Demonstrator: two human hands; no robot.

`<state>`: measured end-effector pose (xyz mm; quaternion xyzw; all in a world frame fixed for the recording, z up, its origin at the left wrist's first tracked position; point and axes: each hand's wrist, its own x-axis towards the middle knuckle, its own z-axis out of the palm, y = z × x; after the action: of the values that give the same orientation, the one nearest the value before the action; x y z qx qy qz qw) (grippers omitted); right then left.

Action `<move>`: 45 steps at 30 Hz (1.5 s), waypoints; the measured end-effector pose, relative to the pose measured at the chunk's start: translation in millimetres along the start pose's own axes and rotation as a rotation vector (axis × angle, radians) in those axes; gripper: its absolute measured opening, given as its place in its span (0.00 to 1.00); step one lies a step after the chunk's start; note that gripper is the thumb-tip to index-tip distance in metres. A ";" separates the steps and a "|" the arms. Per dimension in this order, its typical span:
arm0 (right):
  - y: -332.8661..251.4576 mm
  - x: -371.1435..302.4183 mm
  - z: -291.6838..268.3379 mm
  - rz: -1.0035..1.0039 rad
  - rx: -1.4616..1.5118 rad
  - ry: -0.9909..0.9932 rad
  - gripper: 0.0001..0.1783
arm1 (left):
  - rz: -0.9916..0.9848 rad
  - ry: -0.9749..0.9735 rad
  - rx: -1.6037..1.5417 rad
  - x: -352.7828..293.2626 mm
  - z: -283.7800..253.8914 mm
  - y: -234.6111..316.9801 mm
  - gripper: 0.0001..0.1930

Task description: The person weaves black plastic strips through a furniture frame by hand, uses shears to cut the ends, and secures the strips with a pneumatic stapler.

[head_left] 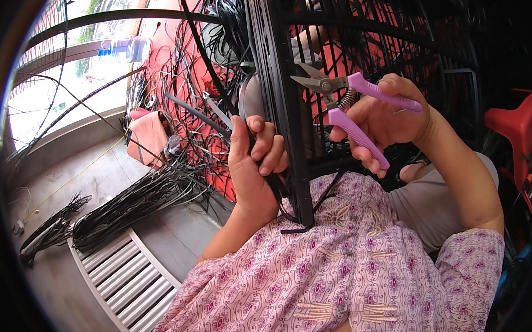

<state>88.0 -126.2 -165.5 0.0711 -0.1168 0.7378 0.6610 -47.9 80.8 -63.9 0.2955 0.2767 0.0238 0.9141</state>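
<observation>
We see left hand [255,159], fingers clamped on black strips [200,115]; right hand [392,119], fingers wrapped round gaping purple-handled pruning shears [355,84].

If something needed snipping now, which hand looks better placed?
Probably the right hand: it holds the purple-handled shears, blades parted and pointing toward the black post. The left hand seems occupied, curled around a dark strip.

Bright window [40,106] at left, grey surface [111,180] below it, pale slatted panel [118,264], red plastic seat [520,115] at right
</observation>
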 end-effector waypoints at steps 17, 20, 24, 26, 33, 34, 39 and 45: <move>5.6 14.6 -1.8 -0.018 -0.015 -0.022 0.54 | 0.001 -0.072 -0.065 4.5 -4.9 1.7 0.17; 4.9 15.0 -3.4 -0.018 -0.019 -0.021 0.53 | 0.074 -0.022 0.117 -1.5 10.0 0.2 0.14; -3.0 18.0 -3.9 -0.006 -0.131 0.035 0.52 | 0.208 0.026 0.508 -9.9 22.6 -1.1 0.11; -5.1 17.6 -1.6 -0.012 -0.203 0.068 0.51 | 0.238 0.100 0.686 -12.5 34.8 -2.3 0.17; -5.3 22.4 2.4 -0.070 -0.373 0.108 0.47 | 0.418 0.144 1.121 -2.6 36.9 -4.3 0.19; -6.0 22.7 2.9 -0.076 -0.386 0.106 0.47 | 0.449 0.155 1.095 -3.7 41.0 -6.4 0.16; -0.5 15.4 13.4 -0.100 -0.403 0.189 0.44 | 0.532 0.195 1.339 3.0 47.6 -2.3 0.13; -2.4 12.5 27.7 -0.106 -0.478 0.304 0.40 | 0.608 0.247 1.629 12.4 62.8 6.3 0.13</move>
<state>87.6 -121.3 -135.4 -0.1921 -0.1831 0.6561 0.7065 -4.0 55.4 -24.3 0.9124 0.2137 0.0932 0.3363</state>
